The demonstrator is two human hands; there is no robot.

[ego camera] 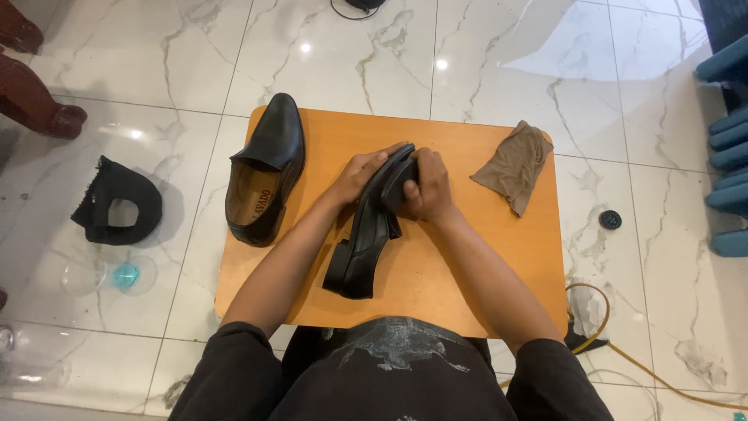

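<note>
Oddly little of the polishing itself can be seen: the right hand (427, 187) is bunched around a dark pad or brush (399, 187), and its fingers are curled tight on that thing, which stays mostly hidden between palm and leather, so what it is cannot be told. The left hand (362, 173) lies over the toe of a black loafer (366, 234), fingers wrapped down on the upper and gripping it. That shoe is tipped on its side near the middle of the counter (436, 265), heel toward the person, sole edge and low heel showing; its opening faces away and is out of sight.

Its mate, a second black loafer (265, 168), rests upright at the left end of the counter, well apart from the hands, tan lining visible. A crumpled brown cloth (516, 165) lies at the right end.

Below, the orange wooden counter stands on a glossy white marble floor (374, 47) with grey veins and bright light spots. A black fabric scrap (117, 201) lies on the floor to the left, a yellow hose (647, 366) curls at the right, and blue chair edges (728, 140) are cut off by the frame.
</note>
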